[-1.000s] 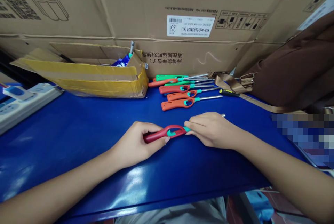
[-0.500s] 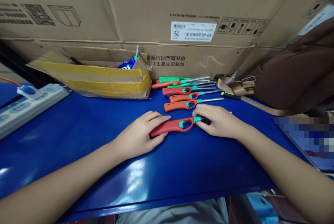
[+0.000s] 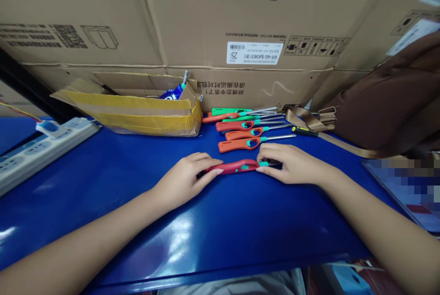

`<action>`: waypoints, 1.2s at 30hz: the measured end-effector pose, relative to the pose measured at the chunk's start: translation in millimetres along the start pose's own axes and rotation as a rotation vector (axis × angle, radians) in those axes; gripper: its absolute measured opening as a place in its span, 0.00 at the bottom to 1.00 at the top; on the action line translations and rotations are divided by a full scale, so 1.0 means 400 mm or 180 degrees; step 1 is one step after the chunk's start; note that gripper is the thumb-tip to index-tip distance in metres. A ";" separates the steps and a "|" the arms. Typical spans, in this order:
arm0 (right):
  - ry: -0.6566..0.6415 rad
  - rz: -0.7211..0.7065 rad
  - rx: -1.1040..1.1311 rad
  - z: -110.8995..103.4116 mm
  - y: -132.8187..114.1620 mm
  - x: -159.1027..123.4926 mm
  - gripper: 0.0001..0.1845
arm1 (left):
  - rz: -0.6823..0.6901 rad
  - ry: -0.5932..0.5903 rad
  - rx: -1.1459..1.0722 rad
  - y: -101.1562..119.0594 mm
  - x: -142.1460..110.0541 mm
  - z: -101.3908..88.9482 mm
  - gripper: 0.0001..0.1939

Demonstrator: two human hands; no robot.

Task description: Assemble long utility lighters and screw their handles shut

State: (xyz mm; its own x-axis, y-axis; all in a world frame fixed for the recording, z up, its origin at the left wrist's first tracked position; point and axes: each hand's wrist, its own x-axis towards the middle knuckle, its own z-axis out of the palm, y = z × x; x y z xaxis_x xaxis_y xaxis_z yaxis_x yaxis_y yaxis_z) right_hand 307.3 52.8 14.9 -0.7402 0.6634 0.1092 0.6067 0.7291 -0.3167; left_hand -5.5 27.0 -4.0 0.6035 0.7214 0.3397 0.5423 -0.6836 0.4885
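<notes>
Between my hands, over the blue table (image 3: 206,221), is a red long-nosed gas lighter (image 3: 237,166) with green parts. My left hand (image 3: 187,173) is closed on the butt of its handle, thumb and fingers pinching it. At the other end my right hand (image 3: 292,164) pinches the lighter near its trigger guard and green collar. Those fingers partly hide the dark nozzle. Just beyond lies a row of similar lighters, the nearest an orange lighter (image 3: 237,144), then another orange lighter (image 3: 242,134) and a red lighter (image 3: 233,125). A green lighter (image 3: 227,111) is farther back.
A yellow-taped cardboard box (image 3: 147,118) holds a blue packet (image 3: 172,92). At the left is a white power strip (image 3: 51,144). A large carton (image 3: 185,24) stands behind. Rightward are a black-and-yellow tool (image 3: 305,132), a strap (image 3: 343,144) and a brown bag (image 3: 381,98).
The red lighter has rolled about its length, so its narrow edge now faces up more. Both hands still hold its ends. The view has tilted slightly upward.
</notes>
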 end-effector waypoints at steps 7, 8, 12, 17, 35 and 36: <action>0.1123 0.1021 -0.0552 -0.013 0.073 0.021 0.11 | 0.0118 -0.0095 0.0040 0.018 -0.012 0.014 0.14; 0.1202 0.1245 -0.0707 -0.016 0.094 0.027 0.09 | 0.0140 -0.0121 0.0029 0.024 -0.014 0.016 0.14; 0.1071 0.1920 -0.1083 -0.047 0.175 0.041 0.16 | 0.0203 -0.0153 -0.0058 0.036 -0.025 0.024 0.17; 0.0392 0.2876 -0.1359 -0.102 0.232 0.013 0.19 | 0.0175 -0.0041 -0.0187 0.027 -0.030 0.035 0.15; 0.2821 0.1236 0.0227 -0.228 0.021 0.041 0.24 | -0.0176 0.0115 -0.0771 0.034 -0.021 0.047 0.15; 0.2848 0.0965 0.0628 -0.219 -0.015 0.066 0.28 | -0.0212 0.0115 -0.0781 0.033 -0.021 0.049 0.14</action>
State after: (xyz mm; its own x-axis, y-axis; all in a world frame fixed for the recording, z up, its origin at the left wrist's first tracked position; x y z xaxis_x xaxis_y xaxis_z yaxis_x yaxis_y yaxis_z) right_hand 309.4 80.7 102.5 -0.0158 0.7609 0.6487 0.6157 0.5186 -0.5932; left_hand 8.0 9.8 -16.2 0.5476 0.7704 0.3266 0.4193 -0.5904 0.6897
